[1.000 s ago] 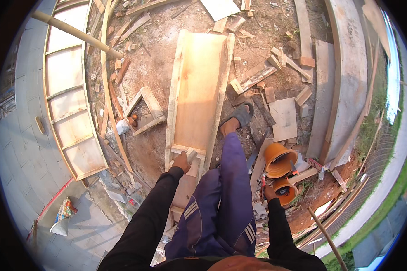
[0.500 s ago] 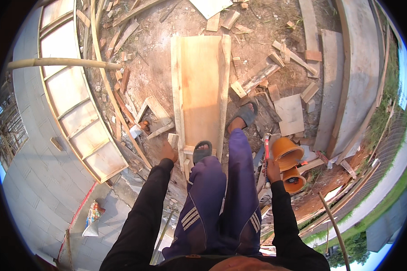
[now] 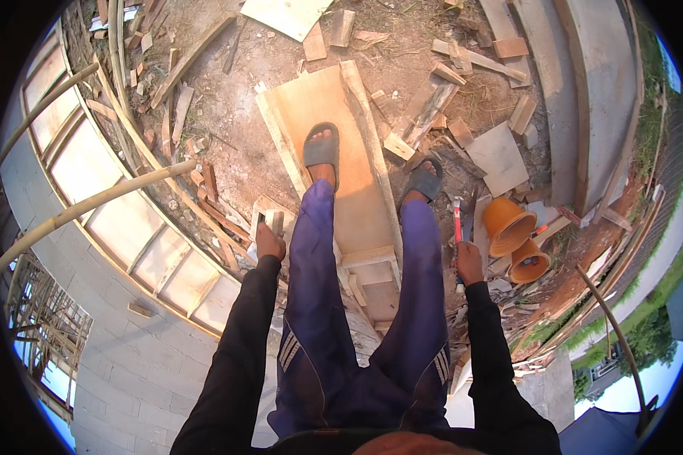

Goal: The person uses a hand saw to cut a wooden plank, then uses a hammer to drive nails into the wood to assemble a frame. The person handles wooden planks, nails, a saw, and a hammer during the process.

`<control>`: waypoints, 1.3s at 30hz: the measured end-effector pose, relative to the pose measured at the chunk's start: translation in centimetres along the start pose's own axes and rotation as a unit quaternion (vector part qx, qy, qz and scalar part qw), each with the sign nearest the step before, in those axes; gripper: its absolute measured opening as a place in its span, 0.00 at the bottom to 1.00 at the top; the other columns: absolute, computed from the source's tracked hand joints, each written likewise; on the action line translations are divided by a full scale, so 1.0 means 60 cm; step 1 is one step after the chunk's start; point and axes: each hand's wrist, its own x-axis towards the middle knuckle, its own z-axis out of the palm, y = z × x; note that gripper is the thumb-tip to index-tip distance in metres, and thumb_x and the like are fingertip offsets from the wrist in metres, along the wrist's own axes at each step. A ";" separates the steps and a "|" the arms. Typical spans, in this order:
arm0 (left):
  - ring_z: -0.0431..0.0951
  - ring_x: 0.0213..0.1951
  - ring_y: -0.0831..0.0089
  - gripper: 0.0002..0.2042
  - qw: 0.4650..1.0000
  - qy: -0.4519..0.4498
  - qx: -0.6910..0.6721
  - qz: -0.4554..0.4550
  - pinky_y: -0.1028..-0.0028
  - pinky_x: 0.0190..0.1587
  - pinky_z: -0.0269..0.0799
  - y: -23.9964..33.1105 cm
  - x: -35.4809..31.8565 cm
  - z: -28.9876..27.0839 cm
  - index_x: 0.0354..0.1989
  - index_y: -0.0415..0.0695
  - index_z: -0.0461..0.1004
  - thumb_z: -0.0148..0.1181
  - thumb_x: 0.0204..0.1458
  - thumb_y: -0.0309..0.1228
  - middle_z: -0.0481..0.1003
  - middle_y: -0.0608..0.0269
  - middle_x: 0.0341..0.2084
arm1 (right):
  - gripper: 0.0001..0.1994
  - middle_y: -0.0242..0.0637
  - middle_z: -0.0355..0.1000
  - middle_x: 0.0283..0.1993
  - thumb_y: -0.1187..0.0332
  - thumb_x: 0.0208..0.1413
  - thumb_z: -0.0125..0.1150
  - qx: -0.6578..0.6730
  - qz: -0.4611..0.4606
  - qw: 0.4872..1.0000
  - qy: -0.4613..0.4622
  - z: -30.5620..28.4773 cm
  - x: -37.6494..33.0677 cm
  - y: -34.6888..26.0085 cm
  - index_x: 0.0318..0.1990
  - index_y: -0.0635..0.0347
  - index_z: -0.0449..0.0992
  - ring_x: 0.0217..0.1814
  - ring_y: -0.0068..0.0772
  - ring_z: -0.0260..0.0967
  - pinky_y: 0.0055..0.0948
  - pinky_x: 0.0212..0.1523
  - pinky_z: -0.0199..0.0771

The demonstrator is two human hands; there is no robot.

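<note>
Mid-stride on the plywood form (image 3: 334, 152): right hand (image 3: 468, 262) fisted around a hammer (image 3: 457, 220), left hand (image 3: 269, 244) clutching small wood blocks (image 3: 269, 221). Next probably means crouching to nail.

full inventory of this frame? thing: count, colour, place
plywood panel: 1, tan, on the dirt, centre
buckets: 2, orange, right of panel
hammer: 1, red handle, in right hand
wood scraps: many, brown, scattered on the dirt
bamboo pole: 1, pale, left
block wall: 1, grey, lower left
sandals: 2, grey, one on panel, one beside it
left hand: 1, grip on a small wood piece
right hand: 1, grip on hammer
</note>
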 end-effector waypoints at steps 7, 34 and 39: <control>0.71 0.51 0.39 0.22 0.973 0.040 0.009 0.228 0.51 0.51 0.68 0.118 0.153 -0.108 0.52 0.36 0.64 0.65 0.51 0.26 0.71 0.38 0.47 | 0.21 0.46 0.70 0.20 0.56 0.64 0.50 0.016 -0.072 0.996 0.057 0.128 0.054 -0.122 0.31 0.69 0.74 0.23 0.43 0.75 0.41 0.27 0.71; 0.73 0.50 0.57 0.30 0.854 0.212 0.118 0.461 0.60 0.54 0.65 0.454 0.483 -0.022 0.59 0.47 0.70 0.65 0.42 0.24 0.75 0.57 0.47 | 0.13 0.51 0.72 0.43 0.65 0.61 0.58 -0.021 -0.421 0.866 0.269 0.330 0.558 -0.474 0.50 0.61 0.78 0.44 0.55 0.74 0.43 0.44 0.74; 0.73 0.48 0.57 0.29 0.855 0.209 0.085 0.468 0.59 0.52 0.65 0.441 0.491 -0.021 0.58 0.47 0.71 0.65 0.41 0.26 0.76 0.58 0.44 | 0.14 0.49 0.72 0.49 0.66 0.59 0.59 -0.175 -0.461 0.804 0.333 0.302 0.553 -0.469 0.51 0.59 0.77 0.48 0.53 0.72 0.48 0.48 0.72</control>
